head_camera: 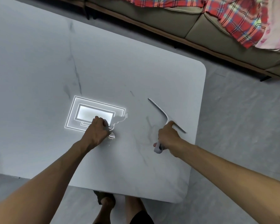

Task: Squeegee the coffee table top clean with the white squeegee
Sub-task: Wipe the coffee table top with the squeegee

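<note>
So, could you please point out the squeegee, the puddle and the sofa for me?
squeegee (158,111), head view, on the blade bar.
puddle (112,136), head view, on its shiny patch beside the left fist.
sofa (205,29), head view, on a seat cushion.

Glossy pale marble coffee table (136,75), white squeegee (160,110) blade down on its top.

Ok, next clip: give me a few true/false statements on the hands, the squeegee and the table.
1. The right hand grips the white squeegee by its handle. True.
2. The squeegee blade points toward the person. False: it lies on the far side of the hand, toward the sofa.
3. The left hand rests as a fist on the coffee table top. True.
4. A mug stands on the table. False: no mug is there, only a ceiling light's reflection.
</note>
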{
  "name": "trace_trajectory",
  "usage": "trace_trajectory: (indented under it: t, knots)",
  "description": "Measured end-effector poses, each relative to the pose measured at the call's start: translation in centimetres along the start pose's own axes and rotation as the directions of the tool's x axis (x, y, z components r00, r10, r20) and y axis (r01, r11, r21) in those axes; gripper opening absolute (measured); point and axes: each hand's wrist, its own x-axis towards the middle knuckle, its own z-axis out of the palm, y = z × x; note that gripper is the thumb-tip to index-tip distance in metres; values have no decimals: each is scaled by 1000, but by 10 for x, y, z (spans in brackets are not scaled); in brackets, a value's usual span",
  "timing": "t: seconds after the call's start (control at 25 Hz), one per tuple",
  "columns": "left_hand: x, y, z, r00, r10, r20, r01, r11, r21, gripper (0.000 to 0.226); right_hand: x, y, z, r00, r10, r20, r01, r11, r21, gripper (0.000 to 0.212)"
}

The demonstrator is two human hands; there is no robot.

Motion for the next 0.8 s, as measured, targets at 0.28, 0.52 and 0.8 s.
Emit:
trace_trajectory:
  t: [0.28,0.52,0.8]
  knots:
    - [-85,-57,-11,960,-169,-225,91,942,-322,11,-67,14,3,981,-146,-125,141,989,-50,44]
    - [-143,-163,-34,839,-391,-378,268,902,-340,8,-109,33,123,749,-547,375,653,509,-561,69]
    - [-141,-194,-19,826,-355,-437,241,924,-296,12,-57,-25,208,462,-654,599,803,21,-596,78]
